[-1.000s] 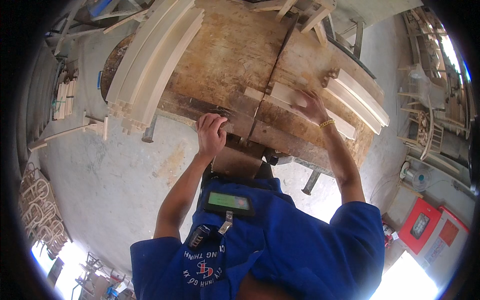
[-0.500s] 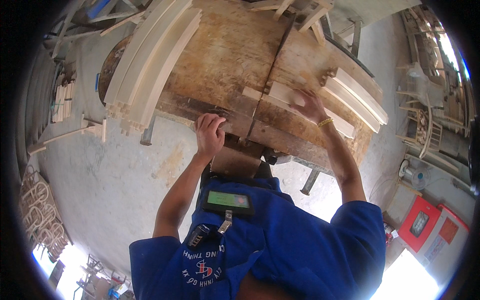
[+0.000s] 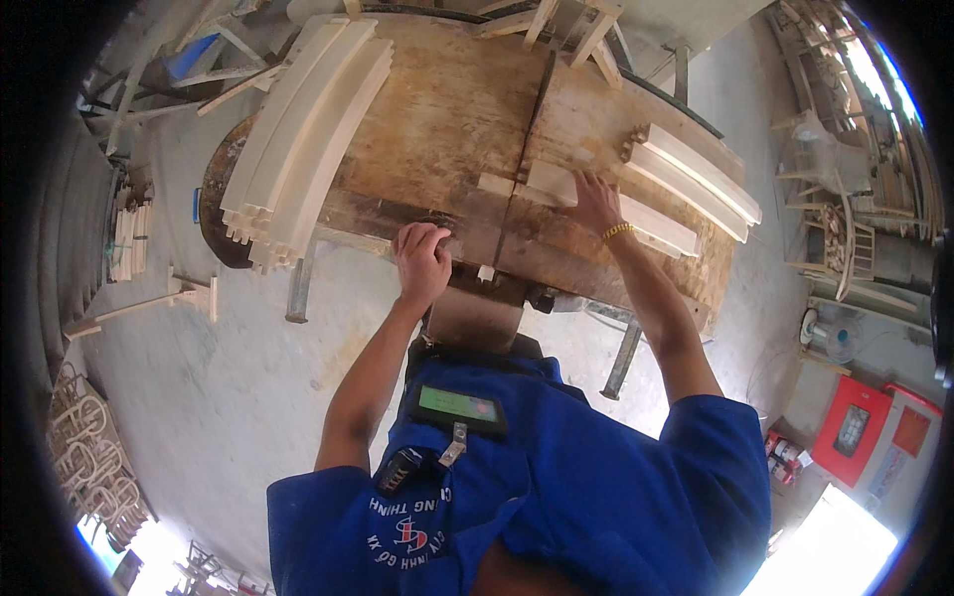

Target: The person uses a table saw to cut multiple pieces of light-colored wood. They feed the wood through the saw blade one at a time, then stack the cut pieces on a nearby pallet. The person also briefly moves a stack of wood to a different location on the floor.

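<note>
My left hand (image 3: 422, 262) is at the near edge of the worn wooden work table (image 3: 452, 89), its fingers curled inward. What they close on, if anything, is hidden. My right hand (image 3: 597, 206), with a yellow beaded bracelet at the wrist, lies over a pale wooden strip (image 3: 661, 224) right of the table's dark slot (image 3: 534, 119). Its fingers reach across the strip and bend over it. A thinner pale strip (image 3: 497, 184) pokes out to the left across the slot. A small pale block (image 3: 486, 272) shows at the near edge, between my hands.
Long curved wooden pieces (image 3: 298, 139) are stacked at the table's left. More pale strips (image 3: 696, 184) lie at its right. Wooden frames (image 3: 586, 35) stand beyond the far edge. A fan (image 3: 833, 335) and a red cabinet (image 3: 853, 425) are at the right.
My right hand's fingers have drawn closer together over the strip, where the thumb stood apart before. The small pale block now shows brightly at the near edge. My left hand stays put.
</note>
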Motion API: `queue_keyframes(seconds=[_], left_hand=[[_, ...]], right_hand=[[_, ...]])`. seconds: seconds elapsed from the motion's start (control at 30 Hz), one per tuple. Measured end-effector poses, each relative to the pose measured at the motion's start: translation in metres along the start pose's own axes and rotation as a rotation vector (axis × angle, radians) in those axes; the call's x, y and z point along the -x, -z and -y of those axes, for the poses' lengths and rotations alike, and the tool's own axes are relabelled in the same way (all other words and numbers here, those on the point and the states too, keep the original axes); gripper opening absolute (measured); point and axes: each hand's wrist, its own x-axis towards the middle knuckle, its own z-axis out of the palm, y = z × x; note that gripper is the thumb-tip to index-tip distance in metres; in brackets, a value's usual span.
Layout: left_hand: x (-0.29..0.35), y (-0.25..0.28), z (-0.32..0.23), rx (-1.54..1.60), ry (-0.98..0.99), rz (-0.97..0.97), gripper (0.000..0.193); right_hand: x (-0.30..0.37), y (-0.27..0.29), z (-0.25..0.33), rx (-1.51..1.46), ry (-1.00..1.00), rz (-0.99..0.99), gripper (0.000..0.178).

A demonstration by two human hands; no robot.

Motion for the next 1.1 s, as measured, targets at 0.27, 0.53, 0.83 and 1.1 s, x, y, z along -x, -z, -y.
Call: queue_keyframes(seconds=[0.27,0.53,0.83,1.1], left_hand=[[0.003,0.002,0.005,-0.021,-0.011,0.007,0.028],[0.002,-0.002,0.007,-0.026,-0.043,-0.016,0.023],[0.002,-0.004,0.006,-0.045,-0.048,0.005,0.025],[0.004,-0.005,0.008,0.011,-0.025,0.012,0.024]], right_hand=[[-0.002,0.001,0.009,-0.017,-0.040,0.025,0.088],[-0.001,-0.006,0.005,0.042,-0.040,-0.051,0.087],[0.000,-0.010,-0.001,0.036,-0.037,-0.058,0.087],[-0.002,-0.015,-0.002,0.037,-0.020,-0.106,0.089]])
